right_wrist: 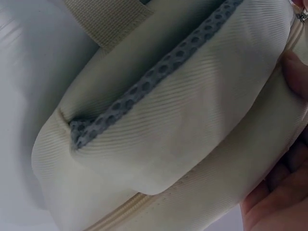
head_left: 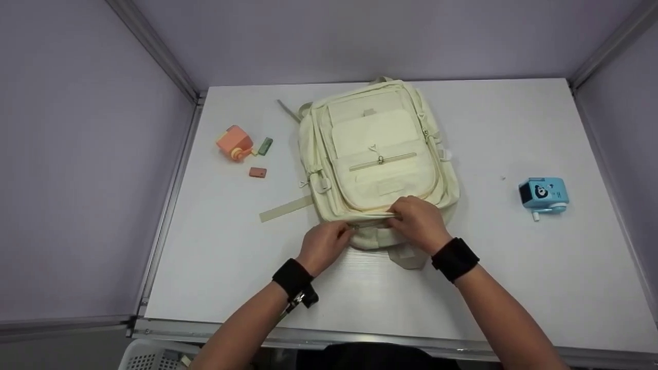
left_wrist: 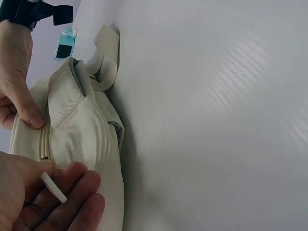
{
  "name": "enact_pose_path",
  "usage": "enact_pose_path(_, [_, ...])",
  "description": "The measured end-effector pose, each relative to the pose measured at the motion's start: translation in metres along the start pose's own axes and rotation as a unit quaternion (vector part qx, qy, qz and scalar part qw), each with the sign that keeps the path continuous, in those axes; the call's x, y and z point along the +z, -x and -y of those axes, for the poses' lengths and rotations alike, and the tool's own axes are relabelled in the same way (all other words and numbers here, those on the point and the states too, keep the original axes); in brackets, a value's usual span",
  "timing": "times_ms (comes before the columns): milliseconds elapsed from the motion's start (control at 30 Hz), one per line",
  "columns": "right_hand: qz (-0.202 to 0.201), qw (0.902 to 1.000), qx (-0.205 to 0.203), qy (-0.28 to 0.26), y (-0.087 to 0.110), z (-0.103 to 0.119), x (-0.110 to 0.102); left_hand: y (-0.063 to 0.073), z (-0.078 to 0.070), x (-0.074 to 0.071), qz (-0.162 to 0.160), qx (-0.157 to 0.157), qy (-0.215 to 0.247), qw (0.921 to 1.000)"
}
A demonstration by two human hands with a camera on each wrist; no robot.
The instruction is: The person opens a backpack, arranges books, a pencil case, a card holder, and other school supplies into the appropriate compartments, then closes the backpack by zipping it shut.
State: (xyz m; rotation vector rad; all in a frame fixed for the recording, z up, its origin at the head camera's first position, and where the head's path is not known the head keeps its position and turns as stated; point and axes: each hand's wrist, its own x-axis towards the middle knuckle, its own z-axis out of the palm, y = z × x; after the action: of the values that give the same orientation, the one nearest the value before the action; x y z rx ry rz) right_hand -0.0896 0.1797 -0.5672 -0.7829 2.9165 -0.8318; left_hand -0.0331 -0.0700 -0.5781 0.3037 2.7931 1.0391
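A cream backpack [head_left: 378, 180] lies on the white table, its front panel facing up. At its near end my left hand [head_left: 325, 245] pinches a zipper pull. In the left wrist view the pull's pale tab [left_wrist: 54, 187] sticks out over the curled fingers, beside the metal slider [left_wrist: 44, 158]. My right hand [head_left: 419, 221] grips the fabric edge along the same zipper, to the right of the left hand. The right wrist view shows its thumb [right_wrist: 296, 74] against the cloth by the zipper line. A grey mesh lining [right_wrist: 159, 72] edges an opening close by.
On the left are an orange box-shaped toy with a crank [head_left: 235, 143], a green block [head_left: 265, 146] and a reddish block [head_left: 258, 172]. A blue crank toy [head_left: 545, 195] stands at the right. A loose strap [head_left: 285, 209] extends left; a white basket [head_left: 146, 354] sits below the table edge.
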Motion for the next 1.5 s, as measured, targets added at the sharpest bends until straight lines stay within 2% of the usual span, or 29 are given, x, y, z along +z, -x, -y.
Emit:
enact_pose_path(267, [-0.010, 0.9998, -0.017, -0.002, 0.000, -0.002, 0.002, 0.008, 0.010, -0.005, -0.015, -0.007, 0.017, 0.9997])
enact_pose_path(500, [-0.023, 0.9979, -0.060, 0.006, 0.001, 0.003, 0.008, 0.011, 0.012, -0.004, -0.032, -0.011, 0.024, 0.9991])
enact_pose_path(700, [-0.038, 0.9911, -0.119, 0.045, -0.002, 0.020, 0.013, 0.011, 0.012, -0.005, -0.036, -0.012, 0.021, 0.9991])
enact_pose_path(867, [-0.039, 0.9842, -0.151, 0.084, -0.009, 0.037, 0.022, 0.009, 0.012, -0.005, -0.037, -0.010, 0.013, 0.9992])
enact_pose_path(1033, [-0.065, 0.9748, -0.183, 0.110, -0.017, 0.048, 0.035, 0.009, 0.011, -0.003, -0.043, -0.006, 0.005, 0.9990])
enact_pose_path(1200, [-0.092, 0.9701, -0.189, 0.121, -0.021, 0.048, 0.046, 0.009, 0.011, -0.002, -0.039, -0.016, 0.006, 0.9991])
enact_pose_path(1367, [-0.085, 0.9713, -0.186, 0.121, -0.022, 0.046, 0.046, 0.009, 0.016, -0.003, -0.050, -0.014, -0.005, 0.9986])
enact_pose_path(1500, [-0.070, 0.9763, -0.181, 0.095, -0.023, 0.044, 0.044, 0.012, 0.023, -0.007, -0.053, -0.022, 0.001, 0.9983])
